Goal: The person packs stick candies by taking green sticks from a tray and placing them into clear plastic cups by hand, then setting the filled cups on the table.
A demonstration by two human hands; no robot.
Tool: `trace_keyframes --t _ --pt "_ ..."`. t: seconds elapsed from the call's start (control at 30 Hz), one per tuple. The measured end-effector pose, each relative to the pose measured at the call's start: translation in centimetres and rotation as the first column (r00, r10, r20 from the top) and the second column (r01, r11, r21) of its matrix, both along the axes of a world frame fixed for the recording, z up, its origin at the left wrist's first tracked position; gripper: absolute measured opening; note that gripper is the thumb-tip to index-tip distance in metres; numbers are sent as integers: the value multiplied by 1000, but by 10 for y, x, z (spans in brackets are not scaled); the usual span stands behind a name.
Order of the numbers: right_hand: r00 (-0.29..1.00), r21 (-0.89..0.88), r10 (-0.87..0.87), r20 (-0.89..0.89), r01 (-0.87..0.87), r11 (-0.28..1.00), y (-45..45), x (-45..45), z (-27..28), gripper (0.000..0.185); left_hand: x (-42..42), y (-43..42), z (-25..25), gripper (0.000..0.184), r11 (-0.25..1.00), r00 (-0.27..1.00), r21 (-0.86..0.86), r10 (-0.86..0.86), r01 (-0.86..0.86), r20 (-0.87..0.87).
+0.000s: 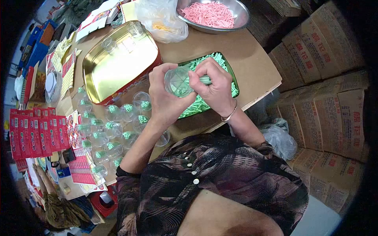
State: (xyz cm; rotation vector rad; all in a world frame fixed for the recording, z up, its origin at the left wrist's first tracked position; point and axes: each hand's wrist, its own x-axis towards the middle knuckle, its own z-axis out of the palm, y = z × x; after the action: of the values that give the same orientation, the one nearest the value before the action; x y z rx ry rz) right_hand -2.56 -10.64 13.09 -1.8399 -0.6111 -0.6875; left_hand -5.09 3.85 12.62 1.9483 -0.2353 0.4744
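Observation:
My left hand [162, 94] is wrapped around a clear plastic cup [178, 83], tilted with its round end toward me. The fingers of my right hand [215, 83] are closed on a small bundle of green sticks [205, 80], held at the cup's right side. Whether the stick ends are inside the cup I cannot tell. Below both hands lies a dark green tray [236, 80] full of loose green sticks [199, 107]. Left of my left forearm stand several clear cups [128, 112] with bundles of green sticks in them.
A gold-lined tin [106, 72] with a few clear cups sits behind. Beyond are a plastic bag [159, 17] with yellow sticks and a steel bowl [245, 17] of pink sticks. Red packets [37, 133] lie left, near another person's arm [46, 181]. Cartons [315, 55] are stacked right.

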Motion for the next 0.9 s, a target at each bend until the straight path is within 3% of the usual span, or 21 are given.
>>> trace_keyframes --t 0.13,0.33,0.47,0.73,0.83,0.9 --pt "999 -152 -11 -44 4 988 -2 3 4 15 1 1 0 60 998 999 50 -27 26 21" --pt "1000 -144 -22 -3 21 989 0 9 0 15 1 5 0 61 995 997 89 -47 52 -64" --pt "996 -194 -9 -92 -9 981 -7 10 6 17 4 10 -5 61 990 978 16 -135 140 -158" --pt "997 -348 -2 -81 -27 937 -3 3 9 15 3 15 -3 61 979 961 -72 -202 192 -189" --pt "998 -398 7 -66 -33 917 -1 -1 10 19 2 12 -2 61 976 958 -128 -201 177 -203" --pt "980 -213 126 -154 -158 964 -7 -4 14 50 3 11 -10 64 964 974 -207 -194 167 -121"
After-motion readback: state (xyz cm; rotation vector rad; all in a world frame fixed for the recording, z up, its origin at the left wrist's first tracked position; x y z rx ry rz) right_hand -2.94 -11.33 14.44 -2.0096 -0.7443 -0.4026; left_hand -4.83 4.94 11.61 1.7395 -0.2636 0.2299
